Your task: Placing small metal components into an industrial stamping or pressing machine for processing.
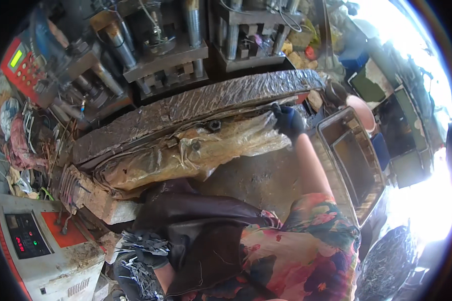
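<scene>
My right hand [288,123], in a dark blue glove, reaches forward to the right end of a crumpled, yellowish clear plastic sheet [226,143]. Its fingers are curled at the sheet's edge. Low on the left, my left hand [154,259] wears a dark glove, with a bunch of thin grey strips [143,243] over it; the strips partly hide its fingers. More such strips [138,279] lie in a dark container right below that hand. A dark brown apron [196,215] covers my lap.
A long bench edge wrapped in wrinkled film [201,103] runs before the presses [165,65]. At right stand a rectangular crate [331,165] and a pink basin [360,111]. A grey machine with a lit display [60,266] is at lower left, a brick-like block [93,198] beside it.
</scene>
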Action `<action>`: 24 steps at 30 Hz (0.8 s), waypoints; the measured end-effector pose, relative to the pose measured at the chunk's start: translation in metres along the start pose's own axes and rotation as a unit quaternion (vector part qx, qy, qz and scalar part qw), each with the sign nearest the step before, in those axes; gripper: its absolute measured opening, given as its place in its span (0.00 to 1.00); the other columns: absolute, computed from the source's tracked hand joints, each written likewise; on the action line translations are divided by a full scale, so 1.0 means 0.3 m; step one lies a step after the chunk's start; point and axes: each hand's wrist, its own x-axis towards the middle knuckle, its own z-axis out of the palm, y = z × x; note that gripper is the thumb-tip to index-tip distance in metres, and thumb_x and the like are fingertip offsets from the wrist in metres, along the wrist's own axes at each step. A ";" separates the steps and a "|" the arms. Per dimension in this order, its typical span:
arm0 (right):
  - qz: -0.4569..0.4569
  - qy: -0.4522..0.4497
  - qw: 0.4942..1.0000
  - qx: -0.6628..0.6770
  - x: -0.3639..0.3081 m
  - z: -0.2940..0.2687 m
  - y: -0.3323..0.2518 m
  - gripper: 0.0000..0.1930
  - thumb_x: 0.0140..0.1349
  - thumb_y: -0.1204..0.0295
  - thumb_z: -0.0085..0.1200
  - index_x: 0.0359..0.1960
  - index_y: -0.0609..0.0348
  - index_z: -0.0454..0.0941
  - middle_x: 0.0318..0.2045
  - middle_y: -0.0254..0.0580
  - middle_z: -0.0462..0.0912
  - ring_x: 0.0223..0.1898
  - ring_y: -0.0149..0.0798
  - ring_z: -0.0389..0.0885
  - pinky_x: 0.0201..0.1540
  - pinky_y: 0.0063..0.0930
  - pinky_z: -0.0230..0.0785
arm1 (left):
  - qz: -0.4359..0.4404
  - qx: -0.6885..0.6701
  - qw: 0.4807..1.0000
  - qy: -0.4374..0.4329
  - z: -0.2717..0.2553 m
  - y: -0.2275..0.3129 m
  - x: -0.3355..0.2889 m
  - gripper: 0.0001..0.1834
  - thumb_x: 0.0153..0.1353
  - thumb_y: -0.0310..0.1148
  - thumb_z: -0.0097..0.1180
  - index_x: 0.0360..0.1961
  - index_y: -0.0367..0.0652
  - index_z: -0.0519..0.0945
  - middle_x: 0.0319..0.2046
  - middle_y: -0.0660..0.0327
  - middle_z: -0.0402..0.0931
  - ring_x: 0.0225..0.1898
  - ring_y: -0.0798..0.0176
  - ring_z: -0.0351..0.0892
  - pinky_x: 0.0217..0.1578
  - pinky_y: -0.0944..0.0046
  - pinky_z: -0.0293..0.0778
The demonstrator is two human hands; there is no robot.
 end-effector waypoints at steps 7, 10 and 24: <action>-0.054 -0.226 0.914 0.332 0.003 0.386 -0.176 0.20 0.75 0.55 0.45 0.51 0.58 0.79 0.41 0.43 0.86 0.37 0.37 0.85 0.40 0.31 0.76 | 0.022 0.035 0.999 0.021 -0.038 0.022 -0.024 0.34 0.59 0.35 0.65 0.66 0.53 0.66 0.47 0.65 0.70 0.45 0.65 0.73 0.57 0.54 0.74; -0.037 -0.215 0.913 0.344 0.027 0.528 -0.262 0.21 0.74 0.54 0.46 0.51 0.59 0.79 0.42 0.44 0.86 0.39 0.37 0.85 0.42 0.32 0.76 | 0.008 0.041 0.999 0.012 -0.066 0.027 -0.033 0.33 0.60 0.38 0.65 0.65 0.49 0.66 0.46 0.64 0.71 0.46 0.63 0.73 0.58 0.53 0.73; 0.016 -0.322 0.805 0.498 0.373 0.948 -0.552 0.19 0.73 0.56 0.49 0.48 0.61 0.78 0.40 0.44 0.87 0.37 0.39 0.86 0.34 0.26 0.77 | 0.040 0.032 0.994 0.093 -0.105 0.044 -0.069 0.27 0.59 0.48 0.61 0.55 0.45 0.73 0.31 0.60 0.84 0.28 0.57 0.83 0.36 0.45 0.83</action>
